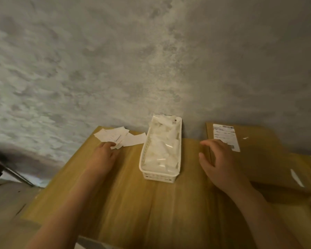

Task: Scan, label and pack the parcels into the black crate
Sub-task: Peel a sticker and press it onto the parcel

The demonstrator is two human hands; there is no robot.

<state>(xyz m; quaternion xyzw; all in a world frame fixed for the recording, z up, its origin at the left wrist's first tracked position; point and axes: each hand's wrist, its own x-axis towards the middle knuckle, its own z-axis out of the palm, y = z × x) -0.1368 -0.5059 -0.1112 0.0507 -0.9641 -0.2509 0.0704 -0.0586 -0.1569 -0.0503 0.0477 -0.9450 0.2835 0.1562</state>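
A loose pile of white paper labels (121, 136) lies at the far left of the wooden table (151, 203). My left hand (104, 153) reaches to the pile, its fingertips touching the nearest label. A white slatted basket (158, 175) in the middle holds several clear plastic-bagged parcels (162, 150). My right hand (221, 162) hovers with fingers spread at the left edge of a flat cardboard box (258, 159), which carries a printed shipping label (226, 136). No black crate is in view.
A grey plastered wall (151, 60) rises right behind the table. The cardboard box covers the right side of the table, with a strip of white tape (297, 177) on it. Floor and a dark metal leg (11, 172) show at far left.
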